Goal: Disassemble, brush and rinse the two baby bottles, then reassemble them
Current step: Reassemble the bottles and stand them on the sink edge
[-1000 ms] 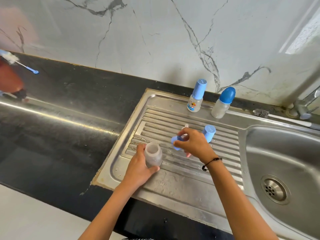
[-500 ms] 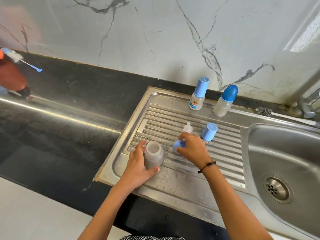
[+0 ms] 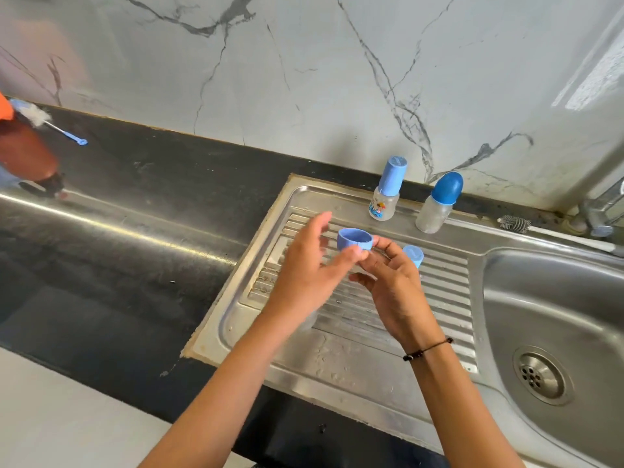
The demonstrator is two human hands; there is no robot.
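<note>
My right hand [image 3: 395,288] pinches a light blue screw ring [image 3: 354,238] by its right edge, lifted above the ribbed drainboard [image 3: 449,298]. My left hand [image 3: 304,271] is beside it with fingers spread and blurred, its thumb touching the ring's underside. A light blue cap [image 3: 413,255] lies on the drainboard, partly behind my right fingers. The clear bottle body is mostly hidden under my left wrist. Two assembled baby bottles stand at the back rim, one with a tall light blue cap [image 3: 385,194] and one with a dark blue dome cap [image 3: 439,204].
A bottle brush [image 3: 516,224] with a white handle lies on the rim near the tap [image 3: 604,211]. The sink basin [image 3: 557,298] with its drain [image 3: 540,374] is at right. Black counter [image 3: 135,231] stretches left, with a second brush [image 3: 50,125] and another person at far left.
My left hand has let go of the clear bottle body and risen to the ring. My right hand has lifted the blue ring off the drainboard.
</note>
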